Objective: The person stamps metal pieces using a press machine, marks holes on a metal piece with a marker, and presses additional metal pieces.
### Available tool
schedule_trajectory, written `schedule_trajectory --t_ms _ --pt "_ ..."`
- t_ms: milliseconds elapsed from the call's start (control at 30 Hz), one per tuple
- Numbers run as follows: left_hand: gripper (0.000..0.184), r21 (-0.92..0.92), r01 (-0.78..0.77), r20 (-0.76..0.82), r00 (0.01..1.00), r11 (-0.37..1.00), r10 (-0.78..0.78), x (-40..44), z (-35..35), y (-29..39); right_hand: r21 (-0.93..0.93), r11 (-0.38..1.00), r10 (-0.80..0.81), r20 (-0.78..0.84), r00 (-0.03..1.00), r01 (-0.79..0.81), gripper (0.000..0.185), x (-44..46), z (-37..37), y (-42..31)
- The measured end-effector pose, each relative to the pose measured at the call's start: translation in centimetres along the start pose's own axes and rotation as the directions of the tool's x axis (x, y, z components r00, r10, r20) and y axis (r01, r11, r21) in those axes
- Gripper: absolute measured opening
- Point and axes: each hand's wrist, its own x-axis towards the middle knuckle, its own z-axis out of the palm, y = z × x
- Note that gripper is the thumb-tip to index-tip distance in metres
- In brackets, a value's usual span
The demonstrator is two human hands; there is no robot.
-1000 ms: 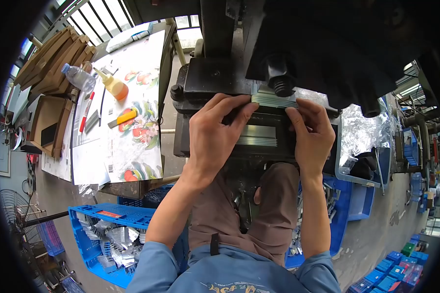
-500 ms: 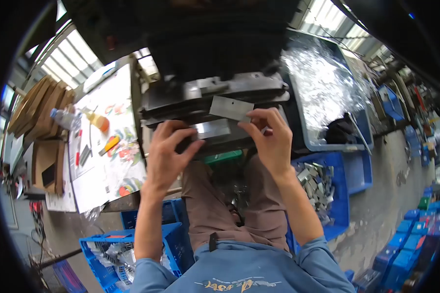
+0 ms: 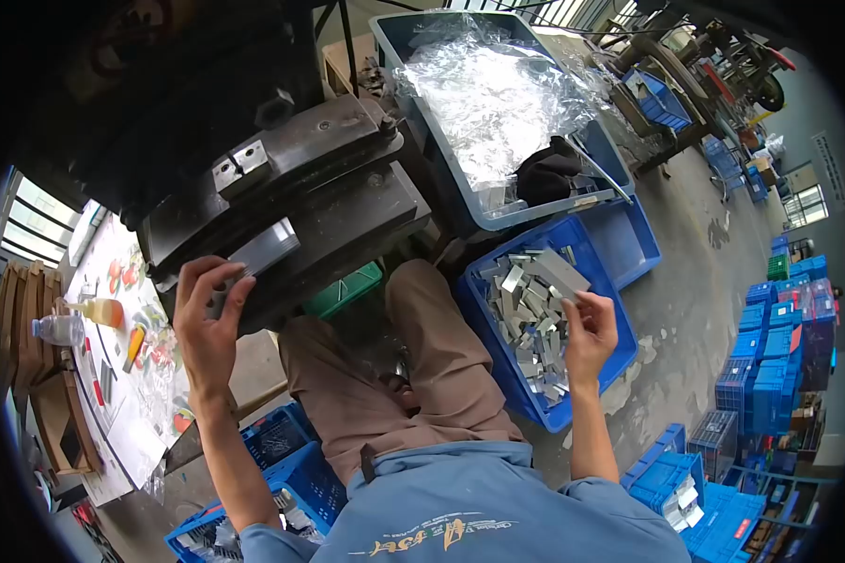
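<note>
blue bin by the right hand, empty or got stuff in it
Not empty: the blue bin has a loose heap of metal pieces in it.

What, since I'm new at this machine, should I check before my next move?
1. Right hand has a firm pinch on the metal plate: cannot tell; it holds one end.
2. Plate over the blue bin: ok.
3. Plate free of the loose metal pieces: cannot tell.
4. Left hand well away from the machine: not ok; fingers are at its front edge.
5. Shiny strips lying on the machine's front ledge: ok.
</note>
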Motion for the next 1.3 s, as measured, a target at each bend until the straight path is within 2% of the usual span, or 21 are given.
schedule_trajectory --t_ms 67,167,233,333,367,400,433,467,500,567,667,767,867,900,967,1000,1067,1100,1167,1267,1300 --pt "0.019 -0.023 0.009 -0.046 0.999 1.0 -0.01 0.2 0.4 -0.4 0.041 0.974 0.226 -0.088 0.97 -0.223 0.023 -0.6 -2.2 1.4" --pt "0.019 0.074 0.023 -0.04 0.999 0.997 -0.02 0.8 0.7 -0.3 0.172 0.945 0.305 -0.148 0.941 -0.279 0.02 -0.2 -3.3 1.2" --pt "0.017 0.148 -0.046 -0.081 0.995 0.988 0.059 0.4 1.2 0.1 0.251 0.925 0.33 -0.166 0.929 -0.284 0.022 -0.1 -3.3 0.7" --pt "0.011 0.009 -0.1 -0.195 0.976 0.995 0.099 -0.6 2.5 4.4 0.171 0.96 0.245 -0.139 0.959 -0.22 0.025 -0.5 -2.7 -1.7" --pt "0.009 -0.112 -0.106 -0.064 0.993 0.988 0.099 -0.8 3.2 7.0 0.131 0.985 0.133 -0.132 0.982 -0.115 0.029 -0.7 -2.1 -2.3" --pt "0.007 -0.33 0.029 0.054 0.998 0.943 -0.012 -1.8 5.1 9.1 0.16 0.984 0.091 -0.105 0.99 -0.074 0.031 -1.0 -1.3 -2.8" --pt "0.013 -0.391 0.089 0.189 0.982 0.916 -0.015 -2.5 7.0 11.1 0.194 0.981 0.044 -0.081 0.996 -0.028 0.033 -1.3 -0.3 -3.2" --pt "0.023 -0.389 0.196 0.379 0.925 0.9 -0.038 -2.9 8.3 13.7 0.234 0.972 0.006 -0.051 0.999 0.007 0.034 -1.3 0.8 -3.5" --pt "0.029 -0.497 0.405 0.533 0.84 0.767 -0.098 -3.8 10.7 14.4 0.274 0.961 -0.035 -0.024 0.999 0.04 0.035 -1.3 1.9 -3.8" --pt "0.036 -0.659 0.585 0.6 0.788 0.473 -0.137 -4.6 15.3 15.6 0.306 0.942 -0.159 0.053 0.986 0.136 0.036 -0.7 3.6 -4.1" --pt "0.033 -0.716 0.612 0.582 0.789 0.335 -0.198 -4.0 19.3 14.7 0.353 0.926 -0.21 0.194 0.958 0.131 0.036 1.7 4.5 -3.1" --pt "0.033 -0.674 0.582 0.528 0.81 0.455 -0.255 -2.2 20.0 14.4 0.261 0.949 -0.23 0.19 0.955 0.177 0.018 9.3 4.8 0.1" --pt "0.033 -0.639 0.535 0.503 0.834 0.553 -0.226 -0.6 20.6 14.5 -0.281 0.868 -0.385 0.138 0.913 0.409 0.037 17.8 7.0 5.6" --pt "0.033 -0.612 0.517 0.491 0.842 0.599 -0.225 -0.2 20.8 14.5 -0.428 0.819 -0.307 0.234 0.922 0.381 0.036 19.2 7.5 7.4" --pt "0.033 -0.643 0.488 0.484 0.856 0.591 -0.18 0.8 21.6 14.1 -0.436 0.811 -0.152 0.486 0.861 0.39 0.03 21.8 8.3 11.2" --pt "0.032 -0.602 0.48 0.472 0.858 0.638 -0.2 1.4 22.0 14.1 -0.448 0.804 -0.155 0.476 0.866 0.39 0.03 22.3 7.6 10.9" --pt "0.036 -0.552 0.439 0.399 0.886 0.709 -0.237 2.3 22.4 15.0 -0.062 0.988 -0.114 0.334 0.936 0.143 0.025 21.9 6.5 8.7" --pt "0.036 -0.559 0.45 0.395 0.883 0.697 -0.253 2.8 23.1 15.2 -0.067 0.986 -0.12 0.353 0.928 0.153 0.025 21.3 5.8 7.1" --pt "0.036 -0.475 0.395 0.371 0.9 0.786 -0.228 3.9 24.4 15.7 0.185 0.982 -0.057 0.411 0.91 -0.022 0.028 19.8 4.0 3.4" --pt "0.032 -0.534 0.34 0.359 0.92 0.774 -0.157 4.8 27.3 17.2 0.398 0.914 -0.304 0.531 0.791 0.084 0.024 17.4 4.9 2.3" --pt "0.031 -0.576 0.342 0.365 0.92 0.742 -0.141 4.9 27.5 17.9 0.271 0.963 -0.157 0.58 0.799 -0.008 0.022 17.1 5.0 1.7"
